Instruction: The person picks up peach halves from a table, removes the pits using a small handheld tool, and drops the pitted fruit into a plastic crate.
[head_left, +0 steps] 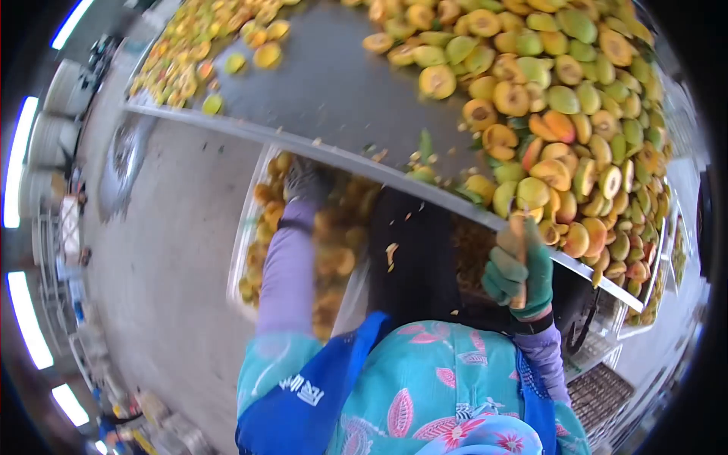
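My right hand (pixel 523 273), in a green glove, is closed round the wooden handle (pixel 519 254) of a slim tool that looks like a knife. Its thin tip points up at the yellow-green stone fruit, which looks like peaches (pixel 533 192), at the table's near edge. My left hand (pixel 303 180), in a grey glove, reaches down under the table's edge over a white crate (pixel 244 254) of fruit. Motion blur and shadow hide its fingers. Many of the fruits piled on the metal table (pixel 326 68) are cut in half with brown hollows showing.
Smaller cut pieces (pixel 178 68) cover the table's far left. A raised metal rim (pixel 303 142) runs along the near edge. Fruit scraps and a green leaf (pixel 426 144) lie on the tabletop. A brown slatted crate (pixel 599 394) stands at the lower right, and white tubs (pixel 57 136) line the left.
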The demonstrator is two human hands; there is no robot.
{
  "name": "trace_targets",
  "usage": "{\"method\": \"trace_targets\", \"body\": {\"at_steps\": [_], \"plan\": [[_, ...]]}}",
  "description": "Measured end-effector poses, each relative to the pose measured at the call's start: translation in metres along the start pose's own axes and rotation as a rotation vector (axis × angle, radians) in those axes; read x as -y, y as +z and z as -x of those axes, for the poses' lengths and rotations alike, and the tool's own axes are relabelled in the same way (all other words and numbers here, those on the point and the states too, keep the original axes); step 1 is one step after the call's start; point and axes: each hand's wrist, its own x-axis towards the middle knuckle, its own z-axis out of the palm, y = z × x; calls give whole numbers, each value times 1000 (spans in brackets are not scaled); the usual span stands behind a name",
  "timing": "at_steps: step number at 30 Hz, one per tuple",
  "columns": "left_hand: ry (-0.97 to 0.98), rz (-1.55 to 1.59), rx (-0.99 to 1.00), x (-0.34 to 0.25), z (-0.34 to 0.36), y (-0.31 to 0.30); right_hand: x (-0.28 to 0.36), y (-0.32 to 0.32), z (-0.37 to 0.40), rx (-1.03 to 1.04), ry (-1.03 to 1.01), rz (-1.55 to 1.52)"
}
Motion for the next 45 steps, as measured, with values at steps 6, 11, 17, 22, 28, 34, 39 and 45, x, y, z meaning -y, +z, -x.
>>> {"method": "trace_targets", "body": {"at_steps": [6,11,17,22,28,34,39,45], "plan": [[-32,-447,557,-14,7,-182,16,-23,-2,-222,44,-58],[731,53,-443,-123,5,-249,4,-11,-2,-223,95,25],[840,-393,-228,-250,-104,-138,12,4,15,-383,-202,402],[434,821,207,-259,1,-215,36,6,1,-441,-638,1180],[468,1340,92,-281,99,-214,30,9,-5,-431,-644,1500],[277,2012,441,-304,115,-183,11,4,11,-479,-633,1194],[571,1524,-40,-308,120,-169,11,5,23,-490,-559,1002],[545,1628,-178,-317,140,-179,5,0,21,-449,-575,929]]}}
